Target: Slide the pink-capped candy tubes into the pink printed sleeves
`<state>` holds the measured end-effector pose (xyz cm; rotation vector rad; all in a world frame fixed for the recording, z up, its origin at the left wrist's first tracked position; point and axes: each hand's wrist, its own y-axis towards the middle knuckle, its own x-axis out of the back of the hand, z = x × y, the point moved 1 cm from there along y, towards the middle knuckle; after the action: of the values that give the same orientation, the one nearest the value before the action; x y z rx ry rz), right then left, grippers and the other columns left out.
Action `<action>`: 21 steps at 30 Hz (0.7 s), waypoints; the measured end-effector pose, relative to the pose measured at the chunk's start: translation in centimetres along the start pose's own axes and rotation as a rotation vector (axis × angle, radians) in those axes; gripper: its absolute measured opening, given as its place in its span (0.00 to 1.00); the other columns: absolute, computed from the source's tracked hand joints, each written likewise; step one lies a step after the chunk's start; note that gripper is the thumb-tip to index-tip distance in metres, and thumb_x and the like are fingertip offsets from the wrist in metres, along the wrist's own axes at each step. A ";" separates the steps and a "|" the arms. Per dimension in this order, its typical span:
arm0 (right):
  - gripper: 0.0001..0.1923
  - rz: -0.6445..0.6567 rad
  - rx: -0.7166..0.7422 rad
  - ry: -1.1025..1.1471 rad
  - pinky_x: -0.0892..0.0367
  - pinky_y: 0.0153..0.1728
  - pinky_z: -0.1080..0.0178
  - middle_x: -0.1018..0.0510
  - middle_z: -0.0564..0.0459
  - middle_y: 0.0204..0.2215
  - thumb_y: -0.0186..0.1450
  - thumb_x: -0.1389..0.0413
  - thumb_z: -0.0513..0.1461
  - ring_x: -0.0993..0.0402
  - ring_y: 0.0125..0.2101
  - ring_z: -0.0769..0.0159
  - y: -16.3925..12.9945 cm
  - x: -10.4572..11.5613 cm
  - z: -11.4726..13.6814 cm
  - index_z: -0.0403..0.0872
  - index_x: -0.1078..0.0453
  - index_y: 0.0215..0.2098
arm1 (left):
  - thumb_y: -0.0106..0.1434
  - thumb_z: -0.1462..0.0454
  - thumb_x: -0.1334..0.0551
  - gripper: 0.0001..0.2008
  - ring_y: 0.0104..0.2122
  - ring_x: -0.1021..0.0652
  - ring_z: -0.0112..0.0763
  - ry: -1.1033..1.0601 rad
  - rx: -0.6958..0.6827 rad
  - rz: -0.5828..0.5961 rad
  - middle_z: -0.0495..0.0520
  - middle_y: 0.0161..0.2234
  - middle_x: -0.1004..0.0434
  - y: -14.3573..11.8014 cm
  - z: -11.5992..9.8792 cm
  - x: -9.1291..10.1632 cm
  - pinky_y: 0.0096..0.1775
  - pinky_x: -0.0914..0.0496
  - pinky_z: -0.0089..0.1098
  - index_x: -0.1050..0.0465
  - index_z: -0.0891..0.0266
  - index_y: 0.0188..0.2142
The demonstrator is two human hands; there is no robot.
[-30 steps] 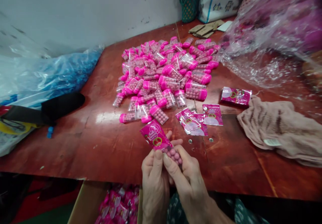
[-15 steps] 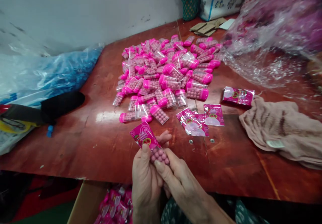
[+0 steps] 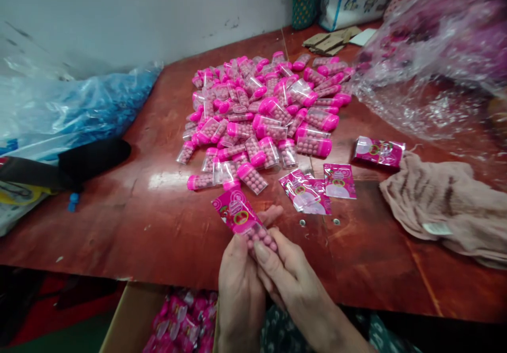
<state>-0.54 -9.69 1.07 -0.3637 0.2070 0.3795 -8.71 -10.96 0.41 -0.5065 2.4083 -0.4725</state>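
Between my two hands is a small clear candy bottle [image 3: 262,238] filled with pink balls, tilted with its top toward the upper left. A printed pink plastic sleeve [image 3: 236,209] covers its upper end, so any cap is hidden. My left hand [image 3: 241,285] is closed around the bottle and sleeve from the left, its fingertips showing behind. My right hand [image 3: 295,271] pinches the lower, uncovered part with thumb and fingers. Just beyond lies a large heap of pink-capped candy bottles [image 3: 252,178]. Several loose sleeves [image 3: 341,182] lie flat to the right.
A stack of sleeves [image 3: 379,152] sits beside a beige cloth [image 3: 431,200]. Clear plastic [image 3: 392,89] bulges at right, and a bag of blue items [image 3: 91,107] at left. Below the table's front edge stands a cardboard box [image 3: 132,316] with pink packs [image 3: 182,321].
Both hands and the bottle appear slightly further right, while the view has shifted a little. The grip on the bottle and sleeve looks much the same.
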 end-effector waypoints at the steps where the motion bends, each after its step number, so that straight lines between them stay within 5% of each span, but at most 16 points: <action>1: 0.16 0.029 -0.011 0.039 0.46 0.15 0.72 0.40 0.62 0.14 0.66 0.56 0.47 0.45 0.13 0.76 0.1 0.0 0.1 0.45 0.36 0.29 | 0.62 0.57 0.47 0.19 0.47 0.27 0.41 -0.022 -0.011 0.003 0.64 0.48 0.28 0.1 -0.1 0.2 0.46 0.32 0.36 0.27 0.66 0.45; 4: 0.17 0.032 -0.016 0.073 0.49 0.13 0.72 0.43 0.63 0.13 0.66 0.56 0.47 0.48 0.12 0.77 0.1 -0.2 0.1 0.45 0.38 0.26 | 0.61 0.59 0.45 0.16 0.44 0.25 0.39 -0.046 -0.047 -0.002 0.62 0.47 0.26 0.2 -0.1 0.3 0.45 0.31 0.36 0.27 0.64 0.44; 12: 0.15 -0.200 0.064 -0.047 0.39 0.20 0.69 0.32 0.55 0.21 0.64 0.53 0.47 0.36 0.21 0.69 -0.5 -0.2 -0.6 0.45 0.34 0.37 | 0.62 0.60 0.45 0.15 0.46 0.27 0.37 0.190 -0.018 -0.093 0.61 0.44 0.24 -1.0 0.2 -2.3 0.45 0.33 0.28 0.24 0.67 0.38; 18: 0.13 -0.109 0.086 -0.173 0.39 0.22 0.68 0.30 0.55 0.23 0.67 0.56 0.44 0.34 0.23 0.70 -0.3 0.3 -0.4 0.46 0.34 0.34 | 0.61 0.63 0.44 0.16 0.40 0.24 0.35 0.065 0.024 0.014 0.60 0.45 0.26 -0.7 0.2 -0.8 0.43 0.31 0.32 0.29 0.63 0.48; 21: 0.12 -0.225 0.251 -0.379 0.37 0.32 0.63 0.29 0.51 0.28 0.65 0.52 0.44 0.33 0.30 0.64 0.0 1.0 0.0 0.45 0.33 0.33 | 0.61 0.65 0.43 0.13 0.39 0.24 0.33 0.105 -0.100 -0.011 0.58 0.43 0.24 -0.5 -0.2 0.1 0.44 0.33 0.31 0.28 0.61 0.45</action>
<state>0.42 -9.36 0.83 -0.0617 -0.1566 0.1917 -8.79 -11.39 0.71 -0.5506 2.5405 -0.3934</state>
